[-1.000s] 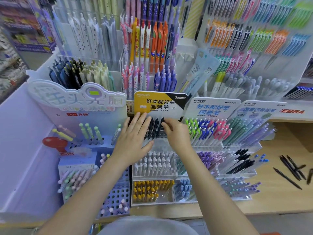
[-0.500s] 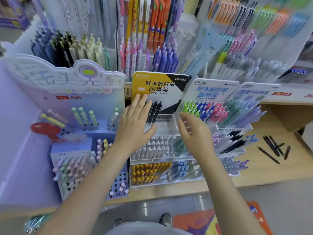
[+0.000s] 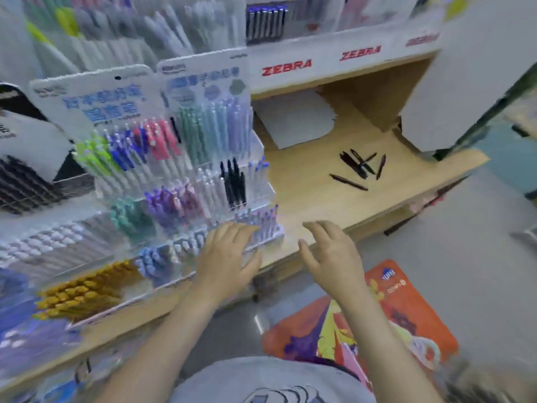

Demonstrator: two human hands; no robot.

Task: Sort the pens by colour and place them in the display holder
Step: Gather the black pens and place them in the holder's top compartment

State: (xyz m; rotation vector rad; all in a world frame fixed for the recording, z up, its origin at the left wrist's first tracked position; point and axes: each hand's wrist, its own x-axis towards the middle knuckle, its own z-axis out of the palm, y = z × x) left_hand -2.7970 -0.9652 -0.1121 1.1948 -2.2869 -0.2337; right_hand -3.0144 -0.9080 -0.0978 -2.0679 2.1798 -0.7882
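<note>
Nearest, the left hand (image 3: 229, 257) lies flat with straight fingers over the front edge of the clear display holder (image 3: 261, 146), its grip released and grasping nothing. Just beside it, the right hand (image 3: 334, 251) hovers over the edge of the wooden table (image 3: 305, 181), fingers loosely spread, grip likewise released. The holder's tiers carry pens grouped by colour, blurred in this view. Farther back on the table, well apart from both hands, lie several loose black pens (image 3: 359, 167). Beyond them runs a white shelf edge with red ZEBRA lettering (image 3: 286, 67).
</note>
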